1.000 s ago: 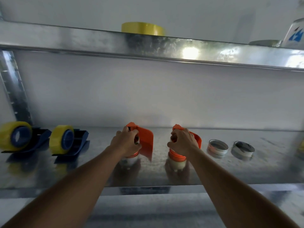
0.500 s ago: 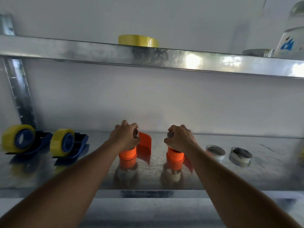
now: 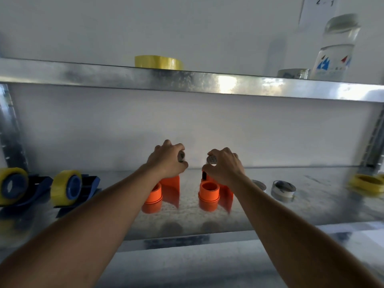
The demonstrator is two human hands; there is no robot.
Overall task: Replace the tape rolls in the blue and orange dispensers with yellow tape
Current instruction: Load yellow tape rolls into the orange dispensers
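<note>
Two orange dispensers stand side by side on the lower metal shelf, the left one (image 3: 154, 197) and the right one (image 3: 209, 194), each with a bare orange hub pointing up. My left hand (image 3: 168, 161) hovers just above the left dispenser, closed around a small greyish tape roll (image 3: 181, 156). My right hand (image 3: 225, 166) is above the right dispenser, closed on a similar roll (image 3: 212, 159). Two blue dispensers (image 3: 12, 189) (image 3: 70, 190) at the left carry yellow tape. One yellow roll (image 3: 159, 62) lies on the upper shelf, and another yellow roll (image 3: 366, 182) sits far right on the lower shelf.
Two near-empty grey rolls (image 3: 259, 185) (image 3: 283, 189) lie right of the orange dispensers. The upper shelf edge (image 3: 207, 84) runs overhead, with a clear bottle (image 3: 336, 48) and a clear tape roll (image 3: 293, 73) on it at the right. A white wall stands behind.
Both hands have risen off the orange dispensers with the greyish rolls, leaving the hubs bare. The view has tilted upward.
</note>
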